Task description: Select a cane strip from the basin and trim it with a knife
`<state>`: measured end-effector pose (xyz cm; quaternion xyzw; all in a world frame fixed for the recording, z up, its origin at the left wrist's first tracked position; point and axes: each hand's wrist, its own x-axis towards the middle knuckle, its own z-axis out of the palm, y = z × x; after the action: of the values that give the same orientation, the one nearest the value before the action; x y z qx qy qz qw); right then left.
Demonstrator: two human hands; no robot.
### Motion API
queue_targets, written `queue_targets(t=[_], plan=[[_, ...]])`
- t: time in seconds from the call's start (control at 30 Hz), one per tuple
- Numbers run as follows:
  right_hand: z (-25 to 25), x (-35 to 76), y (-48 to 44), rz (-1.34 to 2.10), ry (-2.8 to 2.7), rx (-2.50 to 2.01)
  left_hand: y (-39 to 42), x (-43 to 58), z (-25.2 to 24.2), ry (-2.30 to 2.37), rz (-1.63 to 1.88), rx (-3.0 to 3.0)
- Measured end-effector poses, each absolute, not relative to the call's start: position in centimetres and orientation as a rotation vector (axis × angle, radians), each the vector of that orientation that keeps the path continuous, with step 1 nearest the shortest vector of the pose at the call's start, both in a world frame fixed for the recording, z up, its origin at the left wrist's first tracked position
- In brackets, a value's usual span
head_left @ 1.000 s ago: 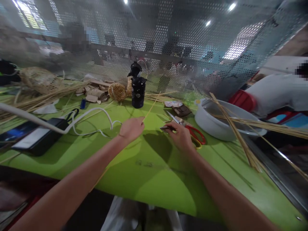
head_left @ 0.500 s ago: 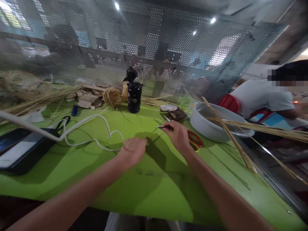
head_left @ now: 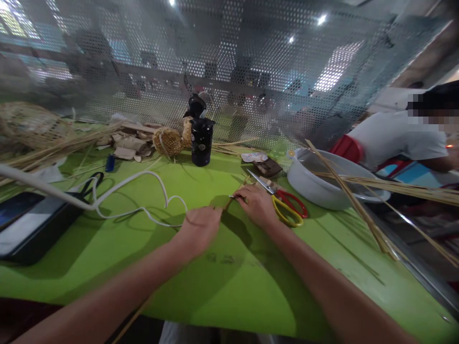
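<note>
My left hand point(head_left: 201, 227) is closed on a thin bamboo strip point(head_left: 227, 204), which spans the short gap to my right hand. Part of a strip point(head_left: 133, 319) also shows below my left forearm at the table's near edge. My right hand point(head_left: 257, 203) is closed on a small knife; only its pale metal tip point(head_left: 233, 196) sticks out by the fingertips, touching or very close to the strip. Just right of that hand lie scissors point(head_left: 281, 203) with one red and one yellow handle, blades slightly apart. The green table point(head_left: 229, 286) is under both hands.
A white basin point(head_left: 315, 191) with long strips point(head_left: 353, 210) across it stands at right. At the back are a black bottle point(head_left: 202, 143), a small woven ball point(head_left: 167, 142) and cardboard scraps point(head_left: 127, 145). A white cable point(head_left: 143, 210) curves at left. Beyond the basin sits a person point(head_left: 390, 134).
My right hand has moved left and down, closer to my left hand, and the knife tip has come nearer to it. More of the scissors now shows.
</note>
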<state>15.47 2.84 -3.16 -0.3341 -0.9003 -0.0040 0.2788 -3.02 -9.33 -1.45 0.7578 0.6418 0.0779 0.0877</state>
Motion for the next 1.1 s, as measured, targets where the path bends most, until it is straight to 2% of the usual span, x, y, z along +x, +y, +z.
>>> queue_targets(t=[0.13,0.3,0.5,0.67,0.83,0.97,1.1], plan=[[-3.5,15.0,1.7,-0.039,-2.425,-0.937,-9.2,-3.3,-1.5,1.901,0.293,2.239],[-3.2,14.5,0.6,-0.004,-2.564,-0.747,-9.2,-3.6,-1.4,1.89,0.308,2.208],[-3.2,14.8,1.4,-0.005,-2.46,-0.857,-8.3,-4.3,-1.4,1.871,0.376,2.041],[-3.6,14.3,0.2,0.075,-2.497,-0.659,-7.9,-4.7,-1.3,1.874,0.492,1.953],[-3.8,14.5,0.8,0.057,-2.41,-0.835,-7.8,-4.9,-0.7,1.829,0.61,1.655],[-3.8,14.1,0.4,0.101,-2.482,-0.715,-7.2,-5.3,-1.0,1.759,0.647,1.593],[-3.8,14.1,0.4,0.106,-2.419,-0.79,-6.8,-5.7,-1.7,1.69,0.664,1.488]])
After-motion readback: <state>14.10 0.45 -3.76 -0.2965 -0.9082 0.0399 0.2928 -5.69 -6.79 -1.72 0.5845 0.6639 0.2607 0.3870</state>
